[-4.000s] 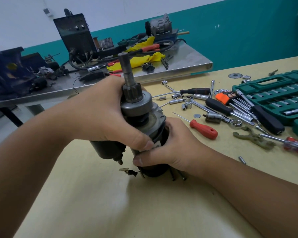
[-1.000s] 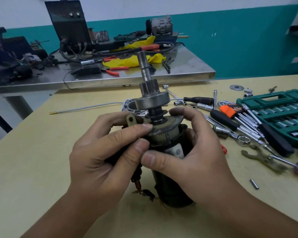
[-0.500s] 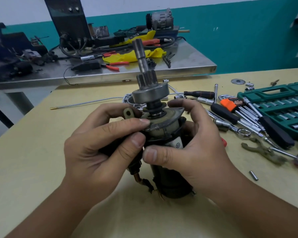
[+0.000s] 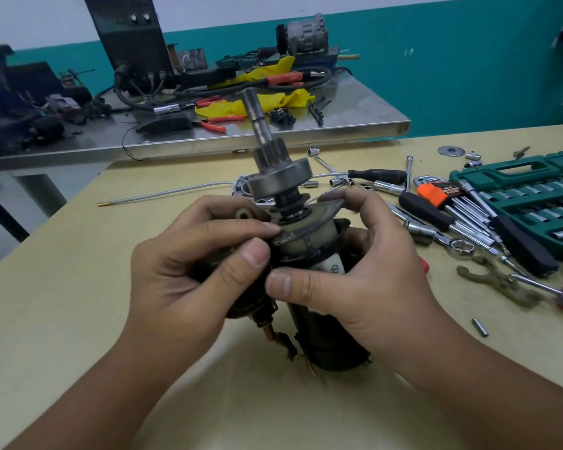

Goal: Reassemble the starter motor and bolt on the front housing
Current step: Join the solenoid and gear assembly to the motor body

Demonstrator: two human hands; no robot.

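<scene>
The starter motor (image 4: 319, 332) stands upright on the yellow table (image 4: 78, 303), black body down, its shaft and pinion gear (image 4: 267, 151) pointing up and leaning slightly left. My left hand (image 4: 189, 264) grips the solenoid side of the motor, thumb and fingers curled round it. My right hand (image 4: 348, 271) holds the motor's upper body, thumb on the front and fingers round the grey plate under the pinion. The front housing (image 4: 242, 186) lies on the table behind the motor, mostly hidden by it.
Sockets, wrenches, screwdrivers (image 4: 423, 212) and an open green tool case (image 4: 533, 193) crowd the table's right side. A thin metal rod (image 4: 163, 196) lies at the back left. A steel bench (image 4: 273, 131) with pliers, cables and yellow cloth stands behind.
Four seconds ago my hands held the motor lower and closer to me. In the last second it tipped slightly left and my fingers shifted a little on the top plate.
</scene>
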